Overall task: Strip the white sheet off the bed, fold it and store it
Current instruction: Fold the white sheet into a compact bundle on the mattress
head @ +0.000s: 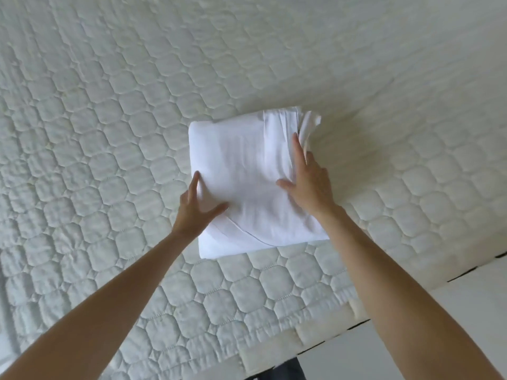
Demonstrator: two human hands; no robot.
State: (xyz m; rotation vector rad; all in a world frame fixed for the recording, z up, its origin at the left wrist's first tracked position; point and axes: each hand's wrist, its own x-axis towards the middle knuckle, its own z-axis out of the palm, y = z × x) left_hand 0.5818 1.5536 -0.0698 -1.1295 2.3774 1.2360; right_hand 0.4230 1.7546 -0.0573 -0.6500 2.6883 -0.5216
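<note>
The white sheet (247,171) lies folded into a thick rectangular bundle on the bare quilted mattress (109,133), near the bed's front right edge. Its layered loose edges show along the right side. My left hand (193,208) is at the bundle's lower left edge, thumb on top and fingers along the side. My right hand (308,182) lies flat on the bundle's right part, fingers spread and pointing away from me. Whether either hand grips the cloth I cannot say for sure; both press against it.
The quilted mattress fills most of the view, with its front edge (315,338) running diagonally at the lower right. Beyond that edge is pale floor (439,319). A dark object (288,371) shows at the bottom below the edge.
</note>
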